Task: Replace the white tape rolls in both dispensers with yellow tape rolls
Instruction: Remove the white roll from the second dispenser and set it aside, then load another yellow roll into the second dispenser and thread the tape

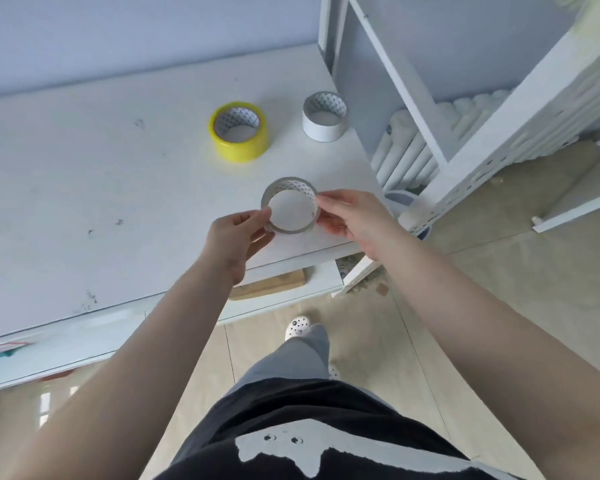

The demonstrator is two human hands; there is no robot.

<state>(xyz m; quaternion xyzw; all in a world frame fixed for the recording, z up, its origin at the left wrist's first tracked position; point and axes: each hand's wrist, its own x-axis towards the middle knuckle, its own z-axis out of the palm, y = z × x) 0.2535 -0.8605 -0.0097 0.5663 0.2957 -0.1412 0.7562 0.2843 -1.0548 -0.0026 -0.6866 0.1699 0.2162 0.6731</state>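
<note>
Head view looks down on my two bare hands holding a white tape roll (pixel 289 206) just above the near right part of the white table (pixel 84 174). My left hand (pixel 238 237) has its grip closed on the roll's left rim, thumb on top and fingers beneath. My right hand (pixel 352 216) has its grip closed on the right rim the same way, fingertips (pixel 323 201) touching the outer wall. The roll is tilted toward me, so I see straight through its round opening to the table below. Its wall is thin and greyish on the outside; the inside of the core carries a small diamond-like print in dark on white.

Farther back on the table stands a yellow tape roll (pixel 239 131), lying flat on its side face with its opening up. Its band is thick, glossy and bright yellow, and its core shows the same printed pattern. To its right, well apart from it and near the table's right edge, stands a second white roll (pixel 324 116), also opening up, with a plain matt white outer wall and the same patterned inside.
</note>
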